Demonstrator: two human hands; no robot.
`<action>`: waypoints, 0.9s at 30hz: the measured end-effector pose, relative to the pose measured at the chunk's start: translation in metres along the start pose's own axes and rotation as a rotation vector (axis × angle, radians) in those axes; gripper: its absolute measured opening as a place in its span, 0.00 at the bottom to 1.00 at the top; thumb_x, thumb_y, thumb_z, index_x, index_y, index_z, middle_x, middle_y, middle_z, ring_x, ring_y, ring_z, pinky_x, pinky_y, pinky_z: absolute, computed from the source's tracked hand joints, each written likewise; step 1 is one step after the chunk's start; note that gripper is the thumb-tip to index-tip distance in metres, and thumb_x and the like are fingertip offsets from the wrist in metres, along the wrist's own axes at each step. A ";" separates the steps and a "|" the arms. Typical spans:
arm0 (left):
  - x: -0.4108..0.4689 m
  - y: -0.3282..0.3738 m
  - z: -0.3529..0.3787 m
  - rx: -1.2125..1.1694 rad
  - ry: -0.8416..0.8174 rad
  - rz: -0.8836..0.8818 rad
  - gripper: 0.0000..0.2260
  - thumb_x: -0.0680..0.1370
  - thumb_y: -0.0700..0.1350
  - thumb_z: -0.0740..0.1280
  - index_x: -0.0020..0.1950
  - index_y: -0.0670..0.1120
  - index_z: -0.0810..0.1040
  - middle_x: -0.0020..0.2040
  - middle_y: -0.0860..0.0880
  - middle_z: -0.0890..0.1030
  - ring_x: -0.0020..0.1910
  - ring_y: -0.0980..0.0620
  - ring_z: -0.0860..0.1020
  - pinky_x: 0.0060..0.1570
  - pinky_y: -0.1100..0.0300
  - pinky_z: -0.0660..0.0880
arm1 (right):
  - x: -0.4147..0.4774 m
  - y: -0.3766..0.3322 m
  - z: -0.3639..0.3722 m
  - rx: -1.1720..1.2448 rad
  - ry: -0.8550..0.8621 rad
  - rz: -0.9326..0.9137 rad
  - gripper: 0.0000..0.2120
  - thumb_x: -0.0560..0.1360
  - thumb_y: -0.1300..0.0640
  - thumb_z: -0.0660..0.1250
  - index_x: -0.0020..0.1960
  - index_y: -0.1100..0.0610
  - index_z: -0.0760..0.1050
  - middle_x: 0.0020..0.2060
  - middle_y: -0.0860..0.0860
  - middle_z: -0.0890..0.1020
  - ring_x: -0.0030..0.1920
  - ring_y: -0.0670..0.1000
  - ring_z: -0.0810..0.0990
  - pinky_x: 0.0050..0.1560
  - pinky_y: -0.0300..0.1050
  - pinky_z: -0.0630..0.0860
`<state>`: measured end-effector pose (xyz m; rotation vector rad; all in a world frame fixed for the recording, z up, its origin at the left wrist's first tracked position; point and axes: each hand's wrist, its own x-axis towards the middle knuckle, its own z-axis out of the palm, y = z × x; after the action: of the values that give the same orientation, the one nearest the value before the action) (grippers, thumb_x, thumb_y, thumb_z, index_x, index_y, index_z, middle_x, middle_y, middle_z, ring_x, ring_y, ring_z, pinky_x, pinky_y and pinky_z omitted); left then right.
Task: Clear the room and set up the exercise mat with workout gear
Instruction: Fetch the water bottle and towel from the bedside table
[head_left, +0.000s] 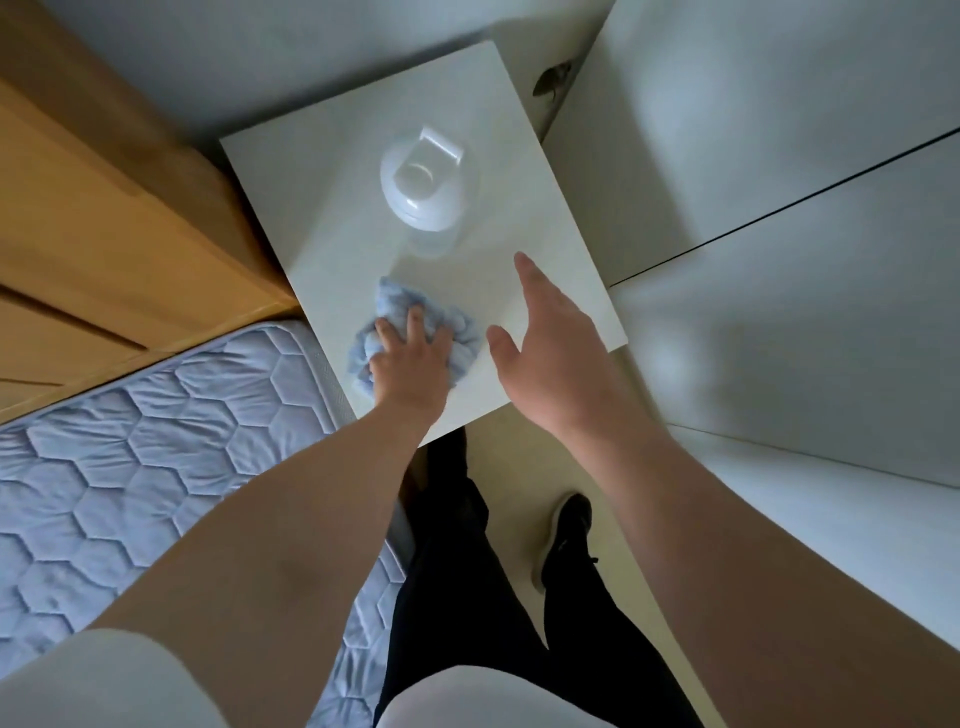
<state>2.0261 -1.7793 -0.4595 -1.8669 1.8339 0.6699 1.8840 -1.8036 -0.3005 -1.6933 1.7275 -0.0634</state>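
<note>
Your left hand grips the blue cloth at the surface front edge, right hand spread open nearer its right edge, bottle mid-surface.

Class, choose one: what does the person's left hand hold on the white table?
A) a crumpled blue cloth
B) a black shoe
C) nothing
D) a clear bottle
A: the left hand grips the crumpled blue cloth on the white table; the bottle stands apart from it, untouched.

No readable text, label, brand, number or sign anywhere
</note>
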 end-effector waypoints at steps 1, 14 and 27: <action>0.000 -0.003 -0.004 -0.055 0.018 -0.003 0.32 0.75 0.48 0.71 0.76 0.55 0.61 0.78 0.44 0.54 0.72 0.32 0.60 0.58 0.42 0.76 | 0.000 -0.001 0.001 -0.003 -0.008 0.006 0.35 0.82 0.52 0.63 0.83 0.51 0.49 0.80 0.50 0.61 0.79 0.51 0.61 0.76 0.48 0.62; -0.067 -0.071 -0.123 -0.750 0.323 -0.254 0.24 0.69 0.35 0.64 0.65 0.48 0.71 0.65 0.44 0.69 0.55 0.38 0.74 0.50 0.47 0.77 | 0.049 -0.066 -0.014 0.028 0.048 -0.060 0.51 0.75 0.50 0.74 0.82 0.42 0.39 0.82 0.56 0.49 0.80 0.58 0.56 0.71 0.56 0.69; -0.074 -0.088 -0.157 -0.812 0.406 -0.203 0.19 0.72 0.36 0.66 0.62 0.48 0.72 0.61 0.45 0.73 0.45 0.47 0.73 0.38 0.60 0.69 | 0.118 -0.066 0.034 -0.100 0.230 -0.150 0.39 0.71 0.57 0.75 0.75 0.43 0.59 0.74 0.57 0.58 0.62 0.66 0.73 0.53 0.60 0.81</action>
<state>2.1197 -1.8154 -0.2929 -2.8403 1.6813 1.1442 1.9701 -1.9040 -0.3451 -1.9516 1.7900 -0.2523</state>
